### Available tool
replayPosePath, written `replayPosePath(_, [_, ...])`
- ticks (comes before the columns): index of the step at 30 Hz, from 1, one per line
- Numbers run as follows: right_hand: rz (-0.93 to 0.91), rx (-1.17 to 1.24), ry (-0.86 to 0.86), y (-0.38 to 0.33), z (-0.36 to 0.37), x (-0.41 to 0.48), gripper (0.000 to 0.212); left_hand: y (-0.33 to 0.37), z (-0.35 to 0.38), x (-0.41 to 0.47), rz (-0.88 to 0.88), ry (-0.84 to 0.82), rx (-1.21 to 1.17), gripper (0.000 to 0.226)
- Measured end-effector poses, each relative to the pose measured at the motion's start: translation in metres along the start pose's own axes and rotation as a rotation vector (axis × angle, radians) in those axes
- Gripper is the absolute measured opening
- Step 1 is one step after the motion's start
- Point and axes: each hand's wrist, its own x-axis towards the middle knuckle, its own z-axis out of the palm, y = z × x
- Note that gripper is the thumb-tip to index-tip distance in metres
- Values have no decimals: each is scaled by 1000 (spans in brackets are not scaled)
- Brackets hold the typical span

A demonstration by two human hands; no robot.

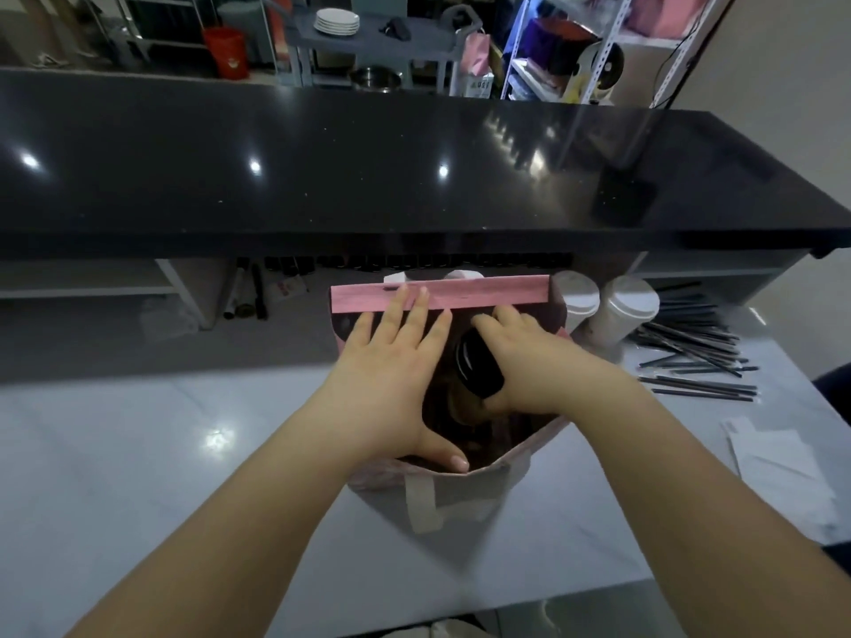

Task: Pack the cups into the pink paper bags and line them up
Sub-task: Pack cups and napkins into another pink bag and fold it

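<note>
A pink paper bag (442, 294) stands open on the white table in front of me, its white handles hanging at the near and far sides. My left hand (391, 361) lies flat with straight fingers across the bag's mouth, fingertips on the far rim and thumb on the near rim. My right hand (529, 361) reaches into the bag and grips a cup with a black lid (476, 363), tilted inside the opening. Two more cups with white lids (598, 306) stand just right of the bag.
Several black straws (695, 352) lie scattered at the right, with white paper sheets (773, 467) nearer me. A raised glossy black counter (368, 177) runs across behind the bag. The white table (161, 444) spreads to the left.
</note>
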Motion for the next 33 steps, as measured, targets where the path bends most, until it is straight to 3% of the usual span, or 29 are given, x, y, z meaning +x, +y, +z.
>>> replayPosePath(9, [-53,57,49,5,29,6,77,9,4,3,-89,41,137,139])
replayPosePath(18, [-80,-48,-16,4,53,10,93,14,8,0,-43,26,113,145])
replayPosePath(23, [-135,-163,-105,4,63,14,114,13,11,0,-60,51,104,146])
replayPosePath(33, [-93,-116,-193,3,70,21,109,7,16,-1,-119,65,98,138])
